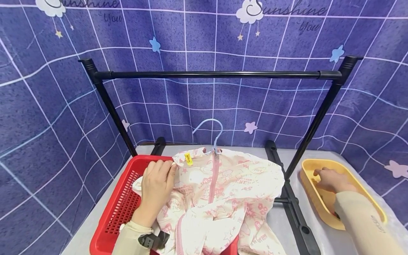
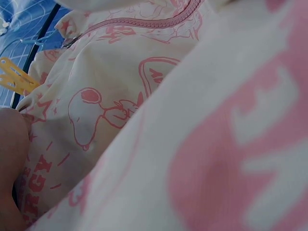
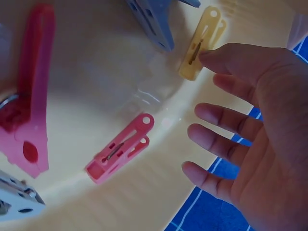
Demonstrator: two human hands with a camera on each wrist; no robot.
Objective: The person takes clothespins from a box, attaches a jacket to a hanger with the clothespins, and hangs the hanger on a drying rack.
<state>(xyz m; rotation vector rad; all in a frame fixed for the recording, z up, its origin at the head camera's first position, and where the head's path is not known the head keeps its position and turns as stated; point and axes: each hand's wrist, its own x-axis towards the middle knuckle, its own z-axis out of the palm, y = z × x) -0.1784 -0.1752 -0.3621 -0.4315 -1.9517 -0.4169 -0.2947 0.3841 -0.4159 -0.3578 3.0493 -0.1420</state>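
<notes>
Zip jacket (image 1: 236,173) on blue hanger (image 1: 211,119) bears one yellow clothespin (image 1: 188,159), apparently yet to reach black rail (image 1: 210,74); left hand (image 1: 157,184) pinches its shoulder, right hand (image 1: 334,180) is wide, empty, near loose clothespins (image 3: 120,148)

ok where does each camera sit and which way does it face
Head: on the head, facing forward and down at the jacket; left hand and right hand show.
Left wrist: on that wrist, facing the jacket; part of that hand shows.
Right wrist: on that wrist, facing into the yellow tray; that hand shows.
Head and left wrist share the jacket's yellow clip.
</notes>
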